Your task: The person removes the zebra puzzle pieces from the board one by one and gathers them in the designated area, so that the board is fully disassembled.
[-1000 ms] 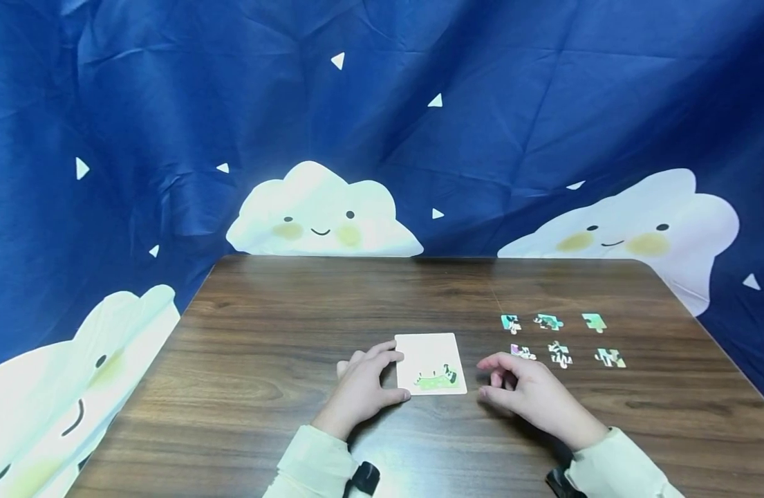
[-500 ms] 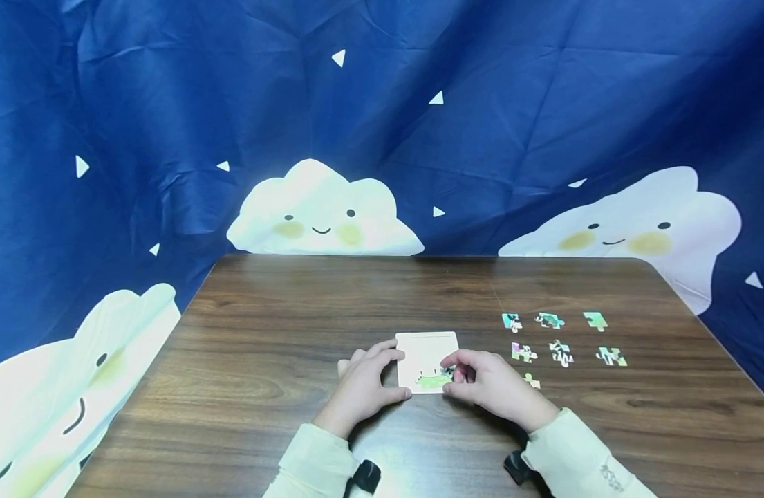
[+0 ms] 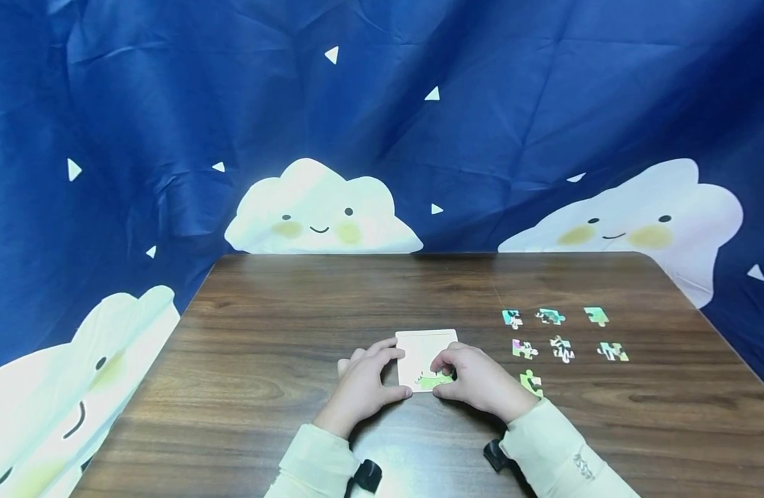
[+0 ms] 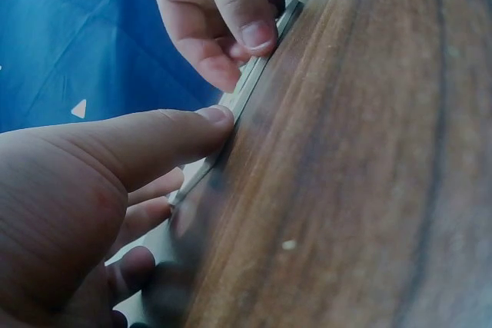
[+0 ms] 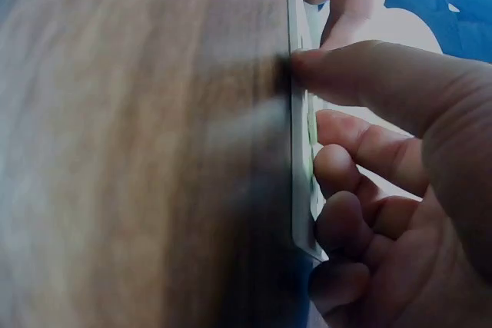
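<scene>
In the head view a white square puzzle board (image 3: 414,353) lies on the table, with fitted green puzzle pieces (image 3: 426,381) along its near edge. My left hand (image 3: 364,386) holds the board's near left corner, thumb at the front edge and fingers at the left side. My right hand (image 3: 475,379) lies over the board's near right part and hides some pieces. In the right wrist view its thumb touches the front edge of the board (image 5: 301,190), and its index finger (image 5: 338,130) touches a green piece. The right hand's remaining fingers are loosely bent.
Several loose jigsaw pieces (image 3: 562,349) lie in rows right of the board. One green piece (image 3: 531,382) sits just behind the right sleeve (image 3: 558,443). A blue cloud-print cloth (image 3: 382,124) hangs behind the wooden table (image 3: 282,304).
My right hand has moved left from beside the board onto its near right part, covering the panda picture there. A loose green piece has come into view behind it. The left hand stays put.
</scene>
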The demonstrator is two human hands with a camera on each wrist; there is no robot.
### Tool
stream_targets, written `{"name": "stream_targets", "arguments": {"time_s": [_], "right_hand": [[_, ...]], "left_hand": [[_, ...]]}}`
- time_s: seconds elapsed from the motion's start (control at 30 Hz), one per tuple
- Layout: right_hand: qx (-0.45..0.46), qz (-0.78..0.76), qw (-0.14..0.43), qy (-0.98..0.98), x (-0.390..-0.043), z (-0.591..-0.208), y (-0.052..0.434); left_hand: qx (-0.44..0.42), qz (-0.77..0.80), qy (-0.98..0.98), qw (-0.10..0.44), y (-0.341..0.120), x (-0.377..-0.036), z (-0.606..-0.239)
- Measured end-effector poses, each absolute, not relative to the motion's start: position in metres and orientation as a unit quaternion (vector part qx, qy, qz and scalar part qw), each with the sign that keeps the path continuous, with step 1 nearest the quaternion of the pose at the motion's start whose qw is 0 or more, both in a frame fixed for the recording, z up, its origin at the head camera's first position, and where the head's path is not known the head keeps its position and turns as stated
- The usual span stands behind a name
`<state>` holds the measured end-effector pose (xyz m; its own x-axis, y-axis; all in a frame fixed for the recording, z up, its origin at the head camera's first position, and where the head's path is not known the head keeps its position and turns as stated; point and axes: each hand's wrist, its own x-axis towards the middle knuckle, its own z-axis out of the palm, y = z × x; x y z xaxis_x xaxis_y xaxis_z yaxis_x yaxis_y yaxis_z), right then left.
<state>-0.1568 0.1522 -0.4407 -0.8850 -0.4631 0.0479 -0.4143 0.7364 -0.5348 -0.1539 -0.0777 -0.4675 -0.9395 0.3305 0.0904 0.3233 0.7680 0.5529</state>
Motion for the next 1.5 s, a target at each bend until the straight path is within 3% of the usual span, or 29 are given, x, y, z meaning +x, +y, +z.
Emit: {"name": "stream_targets", "arguments": {"time_s": [0.63,1.5], "right_hand": [[-0.243,-0.37,0.005,0.897,-0.141,-0.441,0.159],[-0.249,-0.319,-0.147,0.903,-0.116,-0.437,0.239]], "left_hand": [[0.177,0.289,0.941,0.018,-0.075,-0.15,-0.466],[0.178,0.276,0.944,0.024,-0.079,-0.157,-0.459]]}}
